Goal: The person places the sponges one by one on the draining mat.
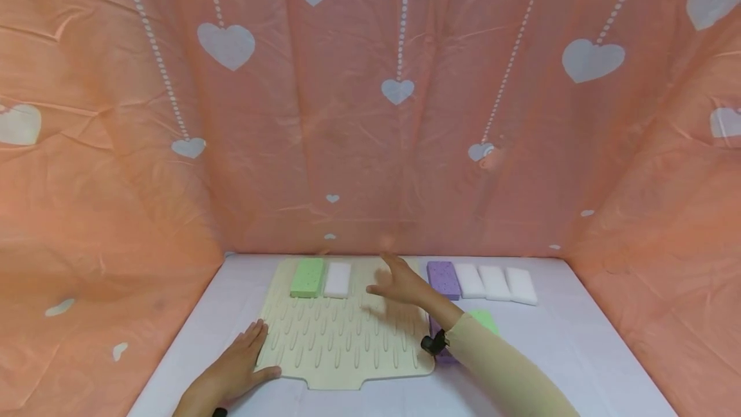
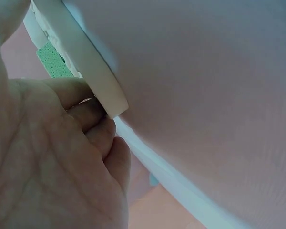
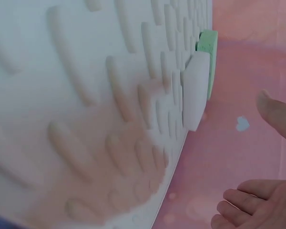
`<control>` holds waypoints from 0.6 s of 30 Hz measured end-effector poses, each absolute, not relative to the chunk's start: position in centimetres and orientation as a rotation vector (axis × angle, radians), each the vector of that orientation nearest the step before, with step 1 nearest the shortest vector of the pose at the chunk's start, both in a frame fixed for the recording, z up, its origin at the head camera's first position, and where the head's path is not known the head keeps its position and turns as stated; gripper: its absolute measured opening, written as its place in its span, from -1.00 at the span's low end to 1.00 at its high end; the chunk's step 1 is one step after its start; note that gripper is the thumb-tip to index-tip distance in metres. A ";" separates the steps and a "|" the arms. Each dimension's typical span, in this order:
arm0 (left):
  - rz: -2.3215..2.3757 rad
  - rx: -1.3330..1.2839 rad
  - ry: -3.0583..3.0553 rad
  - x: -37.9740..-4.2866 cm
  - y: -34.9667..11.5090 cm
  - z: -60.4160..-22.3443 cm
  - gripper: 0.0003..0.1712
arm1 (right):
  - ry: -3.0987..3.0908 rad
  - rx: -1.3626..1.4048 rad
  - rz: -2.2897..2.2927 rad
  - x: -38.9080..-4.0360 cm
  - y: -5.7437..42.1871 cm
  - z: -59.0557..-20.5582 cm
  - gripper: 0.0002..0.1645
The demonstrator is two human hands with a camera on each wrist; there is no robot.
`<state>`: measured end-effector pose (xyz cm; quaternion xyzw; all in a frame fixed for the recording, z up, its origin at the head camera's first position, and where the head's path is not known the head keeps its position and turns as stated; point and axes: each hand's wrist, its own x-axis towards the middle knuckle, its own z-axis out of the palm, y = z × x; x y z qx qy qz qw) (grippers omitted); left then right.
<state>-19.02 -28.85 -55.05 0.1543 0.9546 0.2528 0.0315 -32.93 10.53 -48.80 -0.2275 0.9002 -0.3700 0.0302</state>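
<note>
Along the left edge of the mat [image 1: 332, 375], my left hand [image 1: 234, 365] lay with its fingers against the rim and its thumb spread out toward the near corner, clamped on nothing. From the left wrist, the fingertips slipped out of sight at the rim, so I could not tell how hard they pressed; just a bit of green showed past it.

Over the far right part of the mat hung my right hand [image 1: 399, 282], thumb and fingers well apart and holding nothing, its shadow blurred across the ridges. The right wrist view cut it off at the side.

Left of it, on the far part of the mat, the green sponge [image 1: 307, 277] and the white sponge [image 1: 338, 280] lay side by side, a narrow gap between.

Right of the mat, on the table [image 1: 579, 340], a purple sponge [image 1: 443, 280] headed a row of three white ones [image 1: 494, 282]. Nearer me, my sleeve [image 1: 503, 365] and wrist camera [image 1: 435, 342] hid much of a second green one [image 1: 483, 320] and some purple [image 1: 446, 358]; how many pieces that was, I could not make out.
</note>
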 end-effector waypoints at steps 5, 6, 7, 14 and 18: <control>0.793 0.451 2.946 -19.2 -29.1 -55.8 0.39 | 2.781 -0.711 -1.176 -32.3 12.1 -48.8 0.25; 0.792 0.464 2.947 -19.2 -29.2 -55.8 0.39 | 2.783 -0.709 -1.175 -32.2 12.4 -48.8 0.25; 0.790 0.455 2.947 -19.2 -29.2 -56.0 0.40 | 2.790 -0.705 -1.168 -32.1 12.7 -48.9 0.25; 0.718 0.476 2.997 -19.5 -29.4 -56.3 0.33 | 2.832 -0.631 -1.163 -31.0 15.1 -49.3 0.23; 0.689 0.499 3.008 -19.6 -29.5 -56.5 0.33 | 2.839 -0.638 -1.153 -30.2 16.6 -49.3 0.24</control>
